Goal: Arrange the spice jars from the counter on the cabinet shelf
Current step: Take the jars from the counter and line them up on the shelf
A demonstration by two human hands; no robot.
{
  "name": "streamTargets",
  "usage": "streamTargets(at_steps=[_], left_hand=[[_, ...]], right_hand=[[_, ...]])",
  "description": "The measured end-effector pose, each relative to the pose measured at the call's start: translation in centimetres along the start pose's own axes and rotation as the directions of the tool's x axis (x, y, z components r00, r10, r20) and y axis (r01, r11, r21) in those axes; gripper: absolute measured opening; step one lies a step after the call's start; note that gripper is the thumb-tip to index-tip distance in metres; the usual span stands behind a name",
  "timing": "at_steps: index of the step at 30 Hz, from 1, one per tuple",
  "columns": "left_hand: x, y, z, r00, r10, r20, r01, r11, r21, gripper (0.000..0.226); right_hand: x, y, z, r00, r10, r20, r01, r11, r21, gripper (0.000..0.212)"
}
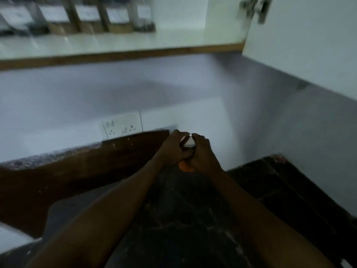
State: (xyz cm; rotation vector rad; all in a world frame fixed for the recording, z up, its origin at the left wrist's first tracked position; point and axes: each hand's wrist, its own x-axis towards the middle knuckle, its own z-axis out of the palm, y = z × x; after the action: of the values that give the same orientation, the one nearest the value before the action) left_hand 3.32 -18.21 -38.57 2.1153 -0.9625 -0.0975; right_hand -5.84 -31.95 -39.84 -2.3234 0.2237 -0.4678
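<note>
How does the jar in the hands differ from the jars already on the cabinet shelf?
The held jar is down at counter level, gripped by the left hand and the right hand; the shelf jars stand untouched in a row. The held jar shows a white cap and orange below; the shelf jars show white labels over brownish contents. Blur hides finer detail.

Dark stone counter point(183, 219); cabinet shelf point(116, 42) above w/ row of labelled jars point(87, 18) standing on it.

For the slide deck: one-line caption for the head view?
Both hands, left hand and right hand, grip a white-lidded spice jar over the dark counter, below the shelf of labelled jars.
</note>
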Motion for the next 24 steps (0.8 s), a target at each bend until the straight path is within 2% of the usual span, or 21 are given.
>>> streamTargets(at_steps=[4,8,11,14,17,20,24], left_hand=[[1.4,6.0,-6.3,0.978,0.132,-0.162,-0.153,0.981,-0.120,0.067],[2.3,10.9,-11.7,0.915,0.265,-0.304,-0.314,0.941,-0.123,0.057],[3.1,13.9,-15.2,0.856,0.332,-0.396,-0.406,0.906,-0.117,0.051],[3.9,16.1,-18.4,0.812,0.398,-0.427,-0.466,0.883,-0.063,0.054],[5.5,17.7,-21.4,0.786,0.429,-0.445,-0.482,0.876,-0.007,0.055],[7.4,18.6,-23.6,0.780,0.411,-0.471,-0.471,0.882,-0.010,0.060],[10.8,17.9,-25.4,0.836,0.215,-0.504,-0.303,0.948,-0.098,0.065]], right_hand=[[2.8,-6.8,-5.3,0.983,-0.084,-0.165,0.096,0.993,0.065,0.074],[5.2,-13.2,-10.5,0.941,-0.255,-0.222,0.254,0.967,-0.030,0.054],[6.3,-17.8,-13.1,0.894,-0.335,-0.297,0.340,0.940,-0.035,0.050],[7.3,-21.2,-14.8,0.867,-0.356,-0.348,0.369,0.929,-0.031,0.062],[9.1,-23.5,-16.3,0.865,-0.344,-0.365,0.360,0.932,-0.024,0.080],[11.8,-25.1,-17.6,0.850,-0.373,-0.372,0.383,0.922,-0.048,0.085],[17.0,-25.9,-18.0,0.890,-0.332,-0.314,0.346,0.938,-0.010,0.087]])
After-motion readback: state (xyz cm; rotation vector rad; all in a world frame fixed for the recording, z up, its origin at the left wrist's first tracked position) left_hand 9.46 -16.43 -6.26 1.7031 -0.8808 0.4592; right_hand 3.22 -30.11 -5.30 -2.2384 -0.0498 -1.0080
